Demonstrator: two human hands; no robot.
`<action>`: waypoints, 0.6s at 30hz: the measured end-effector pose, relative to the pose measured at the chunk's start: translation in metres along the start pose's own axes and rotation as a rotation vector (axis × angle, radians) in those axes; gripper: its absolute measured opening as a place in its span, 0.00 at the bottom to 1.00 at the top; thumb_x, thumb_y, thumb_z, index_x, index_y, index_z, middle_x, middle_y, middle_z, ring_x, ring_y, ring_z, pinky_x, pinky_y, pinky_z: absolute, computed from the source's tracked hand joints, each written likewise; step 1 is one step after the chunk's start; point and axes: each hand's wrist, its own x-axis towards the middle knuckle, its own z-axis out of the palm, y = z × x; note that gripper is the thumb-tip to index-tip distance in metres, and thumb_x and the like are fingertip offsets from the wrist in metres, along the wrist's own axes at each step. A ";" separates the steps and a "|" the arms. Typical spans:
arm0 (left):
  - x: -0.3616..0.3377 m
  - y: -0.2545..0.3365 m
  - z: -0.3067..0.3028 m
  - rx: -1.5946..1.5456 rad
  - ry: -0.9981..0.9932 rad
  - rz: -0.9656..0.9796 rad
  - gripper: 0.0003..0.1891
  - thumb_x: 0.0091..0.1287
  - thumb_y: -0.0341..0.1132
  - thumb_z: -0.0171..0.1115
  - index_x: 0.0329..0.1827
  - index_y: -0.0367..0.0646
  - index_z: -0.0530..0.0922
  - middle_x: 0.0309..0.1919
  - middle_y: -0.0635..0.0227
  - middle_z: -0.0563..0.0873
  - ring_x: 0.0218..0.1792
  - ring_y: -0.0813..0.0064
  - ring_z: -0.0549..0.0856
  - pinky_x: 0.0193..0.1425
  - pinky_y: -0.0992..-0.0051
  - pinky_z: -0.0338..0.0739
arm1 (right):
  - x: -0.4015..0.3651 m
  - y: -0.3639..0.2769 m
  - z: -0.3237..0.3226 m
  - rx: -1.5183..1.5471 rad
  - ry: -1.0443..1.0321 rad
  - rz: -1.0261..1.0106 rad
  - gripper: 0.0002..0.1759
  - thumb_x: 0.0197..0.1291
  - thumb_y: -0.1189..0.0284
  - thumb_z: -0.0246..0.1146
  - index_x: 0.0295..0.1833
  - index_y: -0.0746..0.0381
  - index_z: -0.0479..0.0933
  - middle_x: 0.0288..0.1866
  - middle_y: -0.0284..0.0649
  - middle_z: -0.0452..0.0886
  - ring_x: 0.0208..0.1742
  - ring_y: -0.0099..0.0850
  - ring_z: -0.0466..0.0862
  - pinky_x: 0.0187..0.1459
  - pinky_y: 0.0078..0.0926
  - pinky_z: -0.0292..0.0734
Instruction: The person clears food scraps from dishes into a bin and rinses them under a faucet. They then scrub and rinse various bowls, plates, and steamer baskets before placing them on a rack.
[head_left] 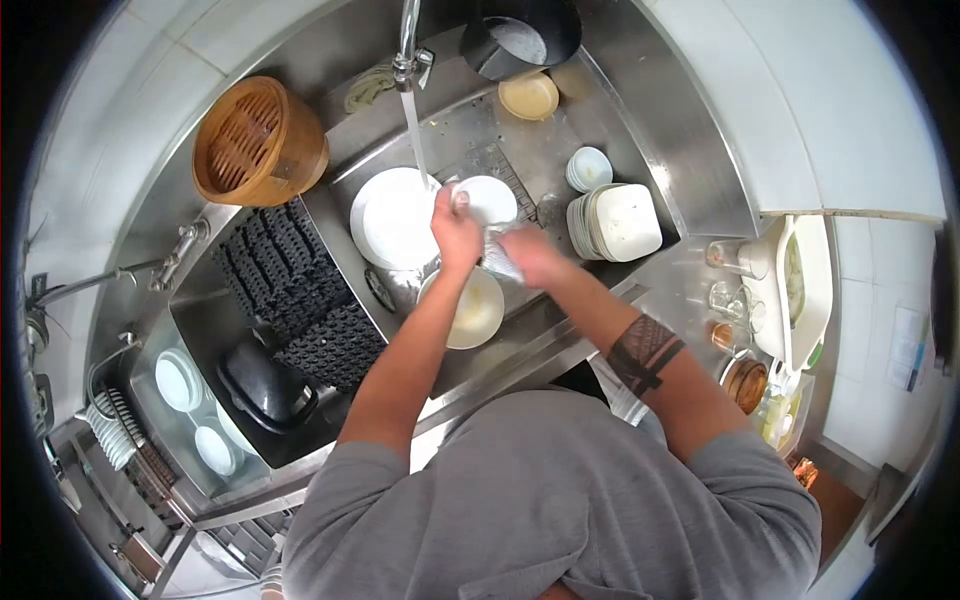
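The left hand (457, 232) grips 1 small white plate (487, 198) by its near rim and holds it tilted above the middle of the sink (640, 150), just to the right of the water stream (415, 130) falling from the faucet (405, 40). The plate lies forward of both hands. It is round, so it has no long axis, and its face is turned toward the right hand (530, 255). That hand is closed on what looks like a pale cloth (500, 258), pressed against the plate's lower edge. The left hand is the nearer, touching the plate directly.

Below the plate, toward the sink's left wall, 1 large white plate (395, 215) lies flat, and 1 cream bowl (475, 305) sits at the near edge under the left forearm. At the right wall stands 1 stack of square plates (620, 222), with 1 stack of small bowls (588, 168) just behind it. 1 yellow bowl (528, 95) rests at the far edge. 1 bamboo steamer (258, 140) sits beyond the left corner.
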 end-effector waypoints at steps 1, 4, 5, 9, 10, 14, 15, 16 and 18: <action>0.006 -0.015 0.001 -0.040 0.010 0.027 0.13 0.78 0.32 0.57 0.59 0.34 0.79 0.37 0.54 0.89 0.40 0.58 0.88 0.47 0.62 0.82 | -0.006 -0.020 -0.007 -0.246 0.060 -0.099 0.21 0.73 0.63 0.60 0.58 0.72 0.77 0.48 0.55 0.86 0.48 0.45 0.87 0.52 0.42 0.80; 0.028 -0.004 -0.010 -0.598 -0.253 -0.721 0.10 0.78 0.33 0.56 0.56 0.41 0.80 0.38 0.66 0.87 0.32 0.72 0.87 0.29 0.70 0.81 | -0.005 -0.053 -0.004 -0.440 0.226 -0.478 0.23 0.74 0.61 0.60 0.61 0.71 0.77 0.50 0.50 0.87 0.46 0.38 0.87 0.50 0.38 0.81; 0.029 -0.011 -0.007 -0.544 -0.391 -0.765 0.12 0.78 0.38 0.56 0.57 0.44 0.80 0.34 0.67 0.85 0.25 0.74 0.82 0.20 0.73 0.73 | -0.004 -0.062 -0.003 -0.370 0.344 -0.751 0.23 0.76 0.60 0.60 0.61 0.70 0.77 0.50 0.47 0.87 0.45 0.33 0.86 0.47 0.36 0.82; 0.020 -0.006 -0.006 -0.687 -0.639 -1.064 0.13 0.78 0.45 0.56 0.54 0.49 0.80 0.28 0.70 0.83 0.17 0.78 0.77 0.11 0.79 0.66 | 0.027 -0.089 0.000 0.330 -0.063 -0.326 0.21 0.79 0.60 0.56 0.64 0.66 0.77 0.50 0.41 0.86 0.44 0.25 0.83 0.48 0.26 0.78; 0.016 -0.021 -0.001 -0.924 -0.758 -1.043 0.13 0.78 0.46 0.56 0.53 0.49 0.80 0.29 0.70 0.84 0.18 0.77 0.78 0.12 0.78 0.67 | 0.035 -0.083 0.003 0.335 -0.065 -0.327 0.21 0.79 0.60 0.56 0.64 0.66 0.77 0.50 0.41 0.86 0.44 0.25 0.83 0.48 0.26 0.78; 0.020 -0.001 0.015 -0.828 -0.156 -0.847 0.13 0.79 0.47 0.55 0.48 0.48 0.82 0.37 0.67 0.87 0.32 0.74 0.87 0.28 0.70 0.81 | 0.046 -0.058 0.040 0.184 0.211 -0.374 0.21 0.78 0.61 0.55 0.62 0.67 0.78 0.49 0.46 0.88 0.47 0.35 0.87 0.51 0.34 0.78; 0.027 -0.018 0.016 -0.792 -0.092 -0.705 0.12 0.77 0.45 0.59 0.45 0.47 0.83 0.39 0.67 0.87 0.36 0.74 0.86 0.38 0.68 0.82 | 0.057 -0.033 0.049 0.118 0.286 -0.502 0.19 0.78 0.65 0.55 0.62 0.66 0.79 0.50 0.43 0.87 0.48 0.32 0.85 0.54 0.31 0.77; 0.037 -0.018 0.007 -0.372 -0.131 -0.547 0.13 0.76 0.45 0.64 0.46 0.43 0.83 0.36 0.68 0.87 0.33 0.78 0.84 0.34 0.70 0.79 | 0.050 -0.028 0.057 0.049 0.363 -0.628 0.17 0.78 0.68 0.55 0.62 0.66 0.79 0.50 0.41 0.86 0.49 0.28 0.83 0.57 0.27 0.76; 0.055 -0.006 -0.004 -0.313 -0.078 -0.650 0.13 0.75 0.46 0.66 0.43 0.44 0.82 0.28 0.73 0.83 0.28 0.79 0.80 0.34 0.73 0.76 | 0.026 -0.040 0.050 -0.151 0.460 -0.548 0.15 0.76 0.70 0.57 0.60 0.65 0.81 0.50 0.45 0.87 0.50 0.33 0.84 0.57 0.31 0.77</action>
